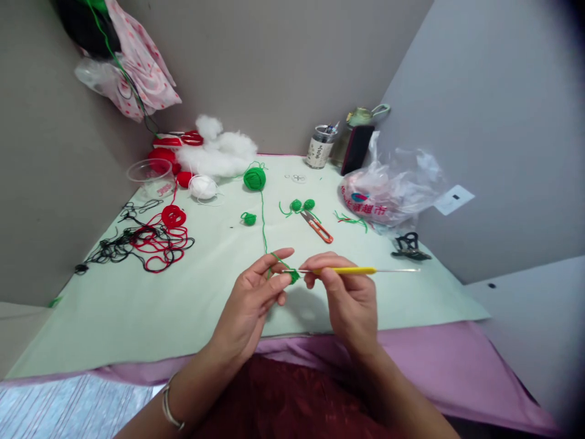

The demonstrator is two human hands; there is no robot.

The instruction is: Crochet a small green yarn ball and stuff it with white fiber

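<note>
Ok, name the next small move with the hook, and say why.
Probably draw the green yarn through the small green piece with the yellow-handled hook: the right hand holds the hook, its tip at the piece; the left hand pinches that piece, and the yarn leads to that hand.

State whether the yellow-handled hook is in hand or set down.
In hand: the right hand holds the hook by its yellow handle.

The left grip point(247, 299) pinches green crochet work point(294, 278), the right grip point(351, 305) a yellow-handled hook point(351, 270).
</note>
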